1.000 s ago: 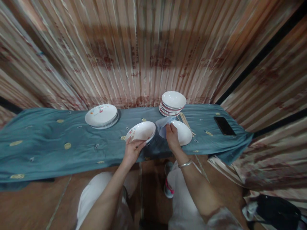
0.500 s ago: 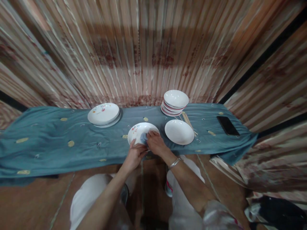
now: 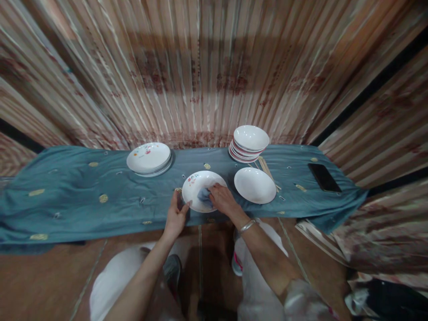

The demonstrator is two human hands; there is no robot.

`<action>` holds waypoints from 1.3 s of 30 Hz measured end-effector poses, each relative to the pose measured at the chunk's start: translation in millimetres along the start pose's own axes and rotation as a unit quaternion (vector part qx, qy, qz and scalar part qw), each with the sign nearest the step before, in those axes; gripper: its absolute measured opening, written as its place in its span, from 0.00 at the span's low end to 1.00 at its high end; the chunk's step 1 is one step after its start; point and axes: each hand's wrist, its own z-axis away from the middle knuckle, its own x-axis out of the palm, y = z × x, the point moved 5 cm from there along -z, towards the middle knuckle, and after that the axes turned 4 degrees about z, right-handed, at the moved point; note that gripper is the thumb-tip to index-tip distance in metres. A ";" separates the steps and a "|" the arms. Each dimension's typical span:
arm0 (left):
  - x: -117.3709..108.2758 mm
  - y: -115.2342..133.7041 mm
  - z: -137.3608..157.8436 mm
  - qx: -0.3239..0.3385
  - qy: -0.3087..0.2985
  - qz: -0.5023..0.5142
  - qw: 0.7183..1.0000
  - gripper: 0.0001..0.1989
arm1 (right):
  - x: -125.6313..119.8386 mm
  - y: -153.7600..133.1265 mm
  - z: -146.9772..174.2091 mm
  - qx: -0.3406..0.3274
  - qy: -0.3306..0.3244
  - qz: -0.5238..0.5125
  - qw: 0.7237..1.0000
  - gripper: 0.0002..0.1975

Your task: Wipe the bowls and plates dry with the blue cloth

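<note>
A white plate (image 3: 194,191) with a small floral print lies in front of me on the cloth-covered table. My right hand (image 3: 223,199) presses a crumpled blue-grey cloth (image 3: 204,195) against the plate's inner surface, fingers closed round it. A bracelet circles that wrist. At the plate's left edge is my left hand (image 3: 176,218), thumb and fingers apart, the thumb tip at the rim and the fingers just outside it. Immediately right of the plate stands a plain white oval bowl (image 3: 255,185).
A stack of floral plates (image 3: 149,157) stands at the back left. Behind the oval bowl are stacked red-striped bowls (image 3: 249,142) and several chopsticks (image 3: 266,168). A black phone (image 3: 323,177) lies on the right. Pleated curtains (image 3: 207,67) hang behind the blue-green tablecloth (image 3: 73,196).
My left hand has moved left, away from the cloth, to the plate's left edge, and its fingers have spread. The right hand stays on the plate with the cloth. The view has shifted slightly.
</note>
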 end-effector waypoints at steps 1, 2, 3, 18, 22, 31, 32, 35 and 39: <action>1.3 -5.8 -0.8 -0.026 0.003 0.022 0.999 0.38 | 0.9 2.9 -3.8 0.021 0.006 0.004 1.000 0.16; 3.0 -9.8 -1.3 -0.041 0.002 0.036 0.998 0.38 | 1.7 6.3 -7.8 0.046 0.014 0.008 0.999 0.16; 4.9 -12.4 -1.9 -0.048 -0.002 0.043 0.998 0.37 | 2.4 10.0 -11.7 0.070 0.023 0.012 0.997 0.17; 11.7 -4.9 0.5 -0.036 -0.046 0.069 0.996 0.36 | 15.5 -6.2 -66.2 0.048 0.217 -0.146 0.964 0.20; 13.8 0.3 2.1 -0.047 -0.039 0.083 0.995 0.35 | 17.7 -23.4 -70.0 0.002 0.190 -0.192 0.963 0.21; 14.1 18.5 6.1 -0.104 -0.053 0.162 0.980 0.17 | 24.0 -41.1 -59.6 -0.095 0.124 -0.296 0.942 0.10; 13.6 19.8 6.0 -0.103 -0.049 0.169 0.979 0.14 | 24.8 -41.0 -57.2 -0.109 0.115 -0.316 0.935 0.09; 10.7 19.5 5.6 -0.116 -0.015 0.179 0.977 0.10 | 27.2 -38.5 -49.3 -0.150 0.067 -0.377 0.911 0.08; 12.5 21.4 6.4 -0.122 -0.021 0.192 0.974 0.11 | 31.6 -31.8 -37.9 -0.189 -0.029 -0.419 0.887 0.07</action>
